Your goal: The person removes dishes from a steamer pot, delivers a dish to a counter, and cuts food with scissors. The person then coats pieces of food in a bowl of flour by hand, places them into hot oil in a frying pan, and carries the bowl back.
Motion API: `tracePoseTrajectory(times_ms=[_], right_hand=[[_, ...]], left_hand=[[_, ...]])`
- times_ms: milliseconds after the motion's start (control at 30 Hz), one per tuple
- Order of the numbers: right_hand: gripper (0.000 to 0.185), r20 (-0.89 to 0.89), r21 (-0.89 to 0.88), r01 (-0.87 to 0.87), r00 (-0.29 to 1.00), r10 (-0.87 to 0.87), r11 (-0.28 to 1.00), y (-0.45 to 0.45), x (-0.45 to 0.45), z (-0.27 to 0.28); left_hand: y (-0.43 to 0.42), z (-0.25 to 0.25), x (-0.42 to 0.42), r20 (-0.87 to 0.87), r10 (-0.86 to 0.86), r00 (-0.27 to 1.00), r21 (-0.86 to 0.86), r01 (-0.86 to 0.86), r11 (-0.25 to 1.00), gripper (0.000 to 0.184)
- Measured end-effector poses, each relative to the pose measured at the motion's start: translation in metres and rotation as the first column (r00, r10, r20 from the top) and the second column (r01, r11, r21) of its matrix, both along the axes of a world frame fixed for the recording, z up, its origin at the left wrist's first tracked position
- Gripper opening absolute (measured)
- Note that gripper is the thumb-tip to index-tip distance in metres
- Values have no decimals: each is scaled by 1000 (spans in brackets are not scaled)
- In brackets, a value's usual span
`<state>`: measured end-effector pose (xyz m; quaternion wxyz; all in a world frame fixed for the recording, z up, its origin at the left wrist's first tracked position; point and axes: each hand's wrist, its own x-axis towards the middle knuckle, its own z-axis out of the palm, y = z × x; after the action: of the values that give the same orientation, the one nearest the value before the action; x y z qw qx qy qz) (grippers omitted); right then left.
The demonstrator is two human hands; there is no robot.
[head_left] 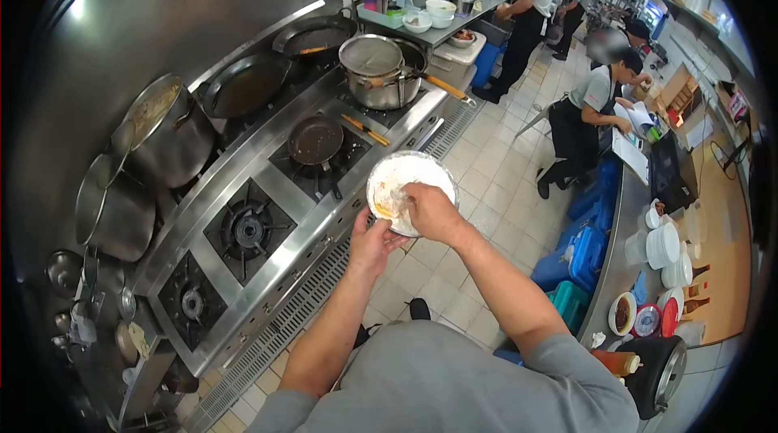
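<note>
A round metal bowl [438,171] of white powder is held up in front of me, beyond the stove's front edge. My left hand [375,244] grips its near left rim from below. Inside the bowl, the fingers of my right hand [431,211] are bunched together at the powder, beside a yellowish wet patch. Whatever those fingers hold is hidden. A dark frying pan [315,140] rests on the burner to the left of the bowl, with orange-handled tongs [365,130] lying beside it.
Woks [247,86], large pots [121,204] and a strainer [370,55] over a pot stand along the stove [267,279]. At right, a counter [604,303] bears stacked white bowls [664,247] and sauces, above blue bins [571,255]. Several people work farther back.
</note>
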<state>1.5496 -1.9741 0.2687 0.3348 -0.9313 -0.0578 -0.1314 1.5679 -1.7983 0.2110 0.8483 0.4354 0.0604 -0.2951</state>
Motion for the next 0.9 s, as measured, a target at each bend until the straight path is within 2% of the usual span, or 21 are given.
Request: tracePoseTrajectory(times_ms=[67,133,167,200,267,300,367,400,467,567,667,800,900], right_hand=[[18,49,-56,25,999,-22,998,7,2,-3],[19,-24,-385,-32,999,25,922,19,-1,3],[23,-81,-424,-30,997,-5,905,26,-4,7],[23,-70,-431,-6,997,-27,902,28,-5,9],[29,-83,-397,-86,995,58,914,26,-10,16],[29,-66,-412,-45,998,20,910,24,-9,19],[21,105,-402,-26,992,74,915,26,-3,15],[21,121,-410,3,991,51,912,30,-2,13],[35,-63,-394,-198,980,188,897,36,1,8],[30,-92,-337,-208,978,187,918,31,0,4],[21,-13,-443,-80,996,83,893,34,-5,8],[23,-23,-489,-134,990,141,862,40,-8,-3],[24,-114,-462,-194,981,159,866,49,-15,-4]], left_hand=[[3,9,-3,2,2,1000,-12,-2,1000,69],[1,14,-3,27,23,999,-11,-22,1000,64],[3,14,-2,34,10,999,-12,-9,1000,64],[5,13,-3,29,36,999,-33,-35,999,60],[3,14,-6,38,17,999,-74,-14,997,57],[3,17,-7,38,36,999,-62,-34,997,53],[5,13,-8,51,28,998,-57,-25,998,50],[6,6,-6,74,24,997,-47,-21,999,56],[7,2,-7,117,16,993,-50,-10,999,61],[8,6,-13,99,21,995,-58,-15,998,59],[10,10,-20,79,43,996,-26,-41,999,60],[22,-12,-23,61,42,997,-60,-38,997,59],[29,-21,-30,54,66,996,-27,-64,998,60]])
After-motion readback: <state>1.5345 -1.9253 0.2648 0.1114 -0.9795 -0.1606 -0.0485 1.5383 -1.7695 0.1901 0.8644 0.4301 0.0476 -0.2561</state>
